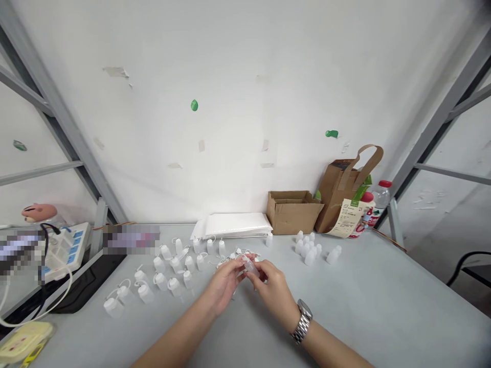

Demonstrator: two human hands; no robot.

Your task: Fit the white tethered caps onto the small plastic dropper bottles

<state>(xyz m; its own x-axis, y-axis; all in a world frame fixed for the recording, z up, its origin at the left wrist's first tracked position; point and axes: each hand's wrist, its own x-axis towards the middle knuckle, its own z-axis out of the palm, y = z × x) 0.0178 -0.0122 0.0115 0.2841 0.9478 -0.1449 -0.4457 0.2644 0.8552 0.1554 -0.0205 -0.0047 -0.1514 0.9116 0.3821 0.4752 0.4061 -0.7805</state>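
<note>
Both hands meet near the middle of the grey table around a small translucent bottle. My right hand, with a metal watch on its wrist, pinches the bottle's side. The fingers of my left hand close at its top end, where a thin pale loop shows. Behind the fingers lies a partly hidden pile of small white caps. Several white bottles with looped caps stand to the left. On the right, several bottles without visible loops are grouped, with a few beside them.
White envelopes, an open cardboard box and a brown paper bag line the wall. Bottles with red caps stand at the back right. A power strip, cables and a black tray-like object lie left.
</note>
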